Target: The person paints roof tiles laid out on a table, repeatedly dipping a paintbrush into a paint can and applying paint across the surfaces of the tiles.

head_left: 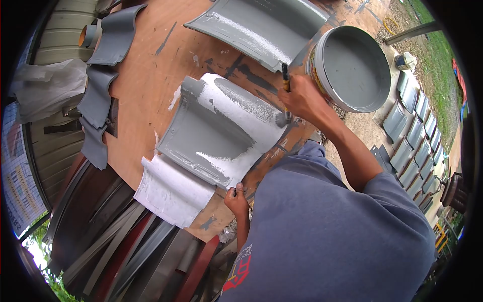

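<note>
A curved roof tile (201,131) lies on the plywood table, partly coated in grey paint and partly white. My right hand (303,99) is closed around the handle of a paintbrush (286,80). The brush's grey bristles touch the white strip on the tile's near right side. At the tile's lower corner, my left hand (236,200) grips its edge, thumb uppermost. Just beyond my right hand stands a round bucket (354,68) of grey paint. A white unpainted tile (173,191) lies against the coated tile's lower left edge.
Another grey-painted tile (256,30) lies at the table's far side. Several grey tiles (98,95) line the left edge. Long metal strips (126,246) lean below the table (146,110). More painted tiles (402,136) are laid out on the ground at right, near a small white pail (405,61).
</note>
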Demonstrator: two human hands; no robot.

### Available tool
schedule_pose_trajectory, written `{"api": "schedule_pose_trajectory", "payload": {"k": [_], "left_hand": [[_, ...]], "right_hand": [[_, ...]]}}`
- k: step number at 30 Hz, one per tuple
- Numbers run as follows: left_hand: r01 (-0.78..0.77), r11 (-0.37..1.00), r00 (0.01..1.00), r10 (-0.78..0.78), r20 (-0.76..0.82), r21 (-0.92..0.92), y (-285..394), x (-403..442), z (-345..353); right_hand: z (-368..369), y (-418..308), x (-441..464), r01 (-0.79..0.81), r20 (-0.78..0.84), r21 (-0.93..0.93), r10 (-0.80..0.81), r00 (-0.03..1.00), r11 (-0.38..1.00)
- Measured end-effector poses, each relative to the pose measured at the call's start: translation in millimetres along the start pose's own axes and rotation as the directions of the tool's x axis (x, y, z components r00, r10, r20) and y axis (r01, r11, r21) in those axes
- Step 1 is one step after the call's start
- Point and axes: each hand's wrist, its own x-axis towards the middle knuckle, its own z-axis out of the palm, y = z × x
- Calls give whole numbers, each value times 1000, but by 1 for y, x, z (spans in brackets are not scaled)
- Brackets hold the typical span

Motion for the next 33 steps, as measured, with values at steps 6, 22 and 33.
{"api": "schedule_pose_trajectory", "payload": {"k": [6,22,33], "left_hand": [[-61,993,998,59,17,102,-9,5,-3],[-61,997,998,63,-29,54,-15,1,1],[-102,990,994,98,49,95,-21,10,-6]], "right_hand": [[41,1,16,51,-199,27,-45,979,998],[23,16,-28,192,-148,-23,-193,970,981],[0,31,-66,8,15,104,-9,1000,995]]}}
